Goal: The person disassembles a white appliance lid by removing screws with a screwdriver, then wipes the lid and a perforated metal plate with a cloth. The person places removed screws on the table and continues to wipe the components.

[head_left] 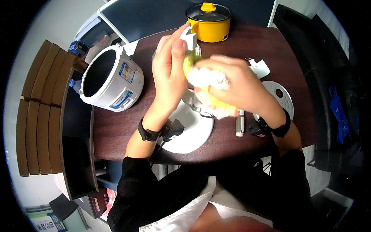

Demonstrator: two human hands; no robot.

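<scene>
My left hand (169,63) is raised over the table, its fingers closed on a small white plastic part (190,40). My right hand (241,79) grips a bunched yellow-and-white cloth (210,79), blurred by motion, which touches or nearly touches the lower end of that part. Beneath the hands lies a round white lid-like piece (189,133) with a dark curved piece on it. A screwdriver-like tool with a light grey handle (240,125) rests below the right hand. Partly behind my right forearm is a white disc with holes (284,94).
A white rice cooker body (131,83) stands open at the left. A yellow electric pot (212,31) with a glass lid is at the back. Another small white part (261,69) lies at the right. Brown boxes (40,127) are stacked beyond the table's left edge.
</scene>
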